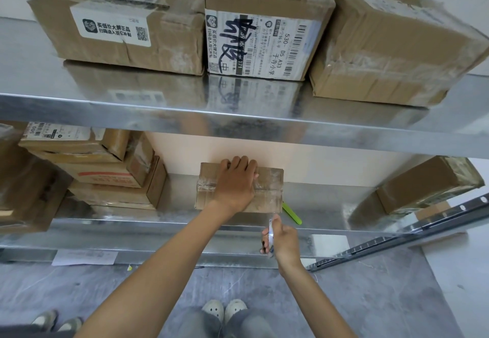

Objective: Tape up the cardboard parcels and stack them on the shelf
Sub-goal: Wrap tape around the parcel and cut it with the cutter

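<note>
A small cardboard parcel (268, 189) wrapped in clear tape lies on the lower metal shelf (317, 205). My left hand (235, 181) lies on top of it, fingers curled over its far edge. In front of the shelf edge, my right hand (281, 239) grips a roll of clear tape (270, 234), and a strip of tape runs from it up to the parcel's near right corner. A green cutter (291, 213) lies on the shelf beside the parcel's right side.
Three taped parcels (264, 33) stand on the upper shelf (185, 110). A stack of parcels (105, 171) fills the lower shelf's left end, and one parcel (428, 184) sits at its right. Another person's shoes (55, 321) show at bottom left on the grey floor.
</note>
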Action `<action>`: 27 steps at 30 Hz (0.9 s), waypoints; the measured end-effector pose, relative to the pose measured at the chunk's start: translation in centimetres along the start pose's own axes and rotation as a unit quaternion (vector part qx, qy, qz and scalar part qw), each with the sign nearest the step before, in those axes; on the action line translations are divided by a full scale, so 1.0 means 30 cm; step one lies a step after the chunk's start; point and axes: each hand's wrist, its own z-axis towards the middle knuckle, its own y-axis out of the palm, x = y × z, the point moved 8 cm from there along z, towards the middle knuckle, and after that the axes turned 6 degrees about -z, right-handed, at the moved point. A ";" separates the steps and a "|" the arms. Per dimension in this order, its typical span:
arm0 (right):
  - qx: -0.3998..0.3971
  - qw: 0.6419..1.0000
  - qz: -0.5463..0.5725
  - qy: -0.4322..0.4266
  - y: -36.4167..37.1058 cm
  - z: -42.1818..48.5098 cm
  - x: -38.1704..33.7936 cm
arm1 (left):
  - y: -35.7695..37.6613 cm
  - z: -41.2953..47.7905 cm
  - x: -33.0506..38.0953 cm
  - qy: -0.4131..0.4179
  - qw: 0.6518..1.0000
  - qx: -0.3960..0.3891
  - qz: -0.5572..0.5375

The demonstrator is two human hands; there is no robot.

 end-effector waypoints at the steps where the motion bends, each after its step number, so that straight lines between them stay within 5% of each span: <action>1: -0.002 1.000 0.003 0.002 0.003 0.004 0.000 | -0.002 0.004 0.000 0.000 1.000 -0.003 -0.003; 14: -0.072 0.995 0.011 0.061 -0.009 0.009 -0.036 | 0.005 0.031 -0.036 -0.042 0.992 -0.118 -0.031; 18: -0.079 0.995 0.006 0.057 0.005 0.018 -0.050 | 0.006 0.029 -0.006 -0.024 0.992 -0.099 -0.075; 23: -0.083 0.995 -0.002 0.060 0.003 0.027 -0.049 | 0.077 0.038 0.041 -0.033 0.973 -0.214 -0.082; 27: -0.072 0.997 -0.018 0.034 0.007 0.043 -0.056 | 0.081 0.079 0.030 -0.076 0.967 -0.211 -0.118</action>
